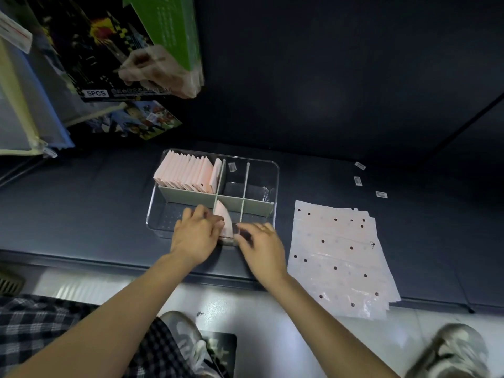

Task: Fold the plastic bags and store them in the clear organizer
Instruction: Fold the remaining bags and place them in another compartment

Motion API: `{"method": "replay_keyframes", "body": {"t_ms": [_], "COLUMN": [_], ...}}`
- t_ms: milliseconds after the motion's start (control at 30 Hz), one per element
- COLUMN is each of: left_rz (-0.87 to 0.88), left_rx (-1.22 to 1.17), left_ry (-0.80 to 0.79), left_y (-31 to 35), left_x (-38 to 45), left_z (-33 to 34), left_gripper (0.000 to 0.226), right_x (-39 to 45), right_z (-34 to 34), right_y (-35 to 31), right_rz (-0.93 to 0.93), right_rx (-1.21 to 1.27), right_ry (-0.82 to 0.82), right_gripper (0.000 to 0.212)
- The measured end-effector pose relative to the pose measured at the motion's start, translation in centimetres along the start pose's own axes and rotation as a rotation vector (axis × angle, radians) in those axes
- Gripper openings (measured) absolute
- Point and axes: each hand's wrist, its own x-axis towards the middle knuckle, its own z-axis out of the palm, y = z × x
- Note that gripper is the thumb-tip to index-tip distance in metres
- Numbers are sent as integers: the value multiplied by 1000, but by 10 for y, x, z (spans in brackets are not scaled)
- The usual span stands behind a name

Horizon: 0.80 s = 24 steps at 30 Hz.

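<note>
Pinching a folded pink bag (227, 222) inside the organizer (274, 170), left hand (195, 236); right hand (261, 248) spread beside; "5PCS" package (109, 64) at ten o'clock.

Dim, wide-angle view with bowed edges; glare on the pale floor (218, 304); right hand (261, 249) motion-blurred.
</note>
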Motion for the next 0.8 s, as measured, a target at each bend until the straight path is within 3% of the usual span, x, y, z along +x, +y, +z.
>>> {"method": "replay_keyframes", "body": {"t_ms": [100, 200, 333, 467, 600, 700, 800], "left_rz": [29, 104, 386, 621, 667, 728, 778], "left_rx": [50, 28, -102, -136, -20, 110, 167], "left_ry": [25, 136, 259, -21, -381, -475, -467], "left_y": [7, 25, 66, 102, 118, 125, 132], "left_x": [2, -1, -10, -25, -32, -34, -39], "left_z": [-2, -4, -3, 23, 60, 78, 93], "left_gripper": [33, 29, 17, 26, 55, 78, 82], "right_x": [-38, -74, -109, -130, -137, -139, -140], "right_z": [-29, -59, -90, -95, -93, -96, -102], "right_y": [51, 112, 169, 201, 216, 223, 228], "right_rz": [-1, 120, 201, 103, -7, -62, -86], "right_rx": [23, -90, -161, -249, -281, -221, -187], "right_ry": [61, 42, -113, -270, -260, -277, -327], "right_gripper": [38, 54, 78, 90, 73, 61, 53]}}
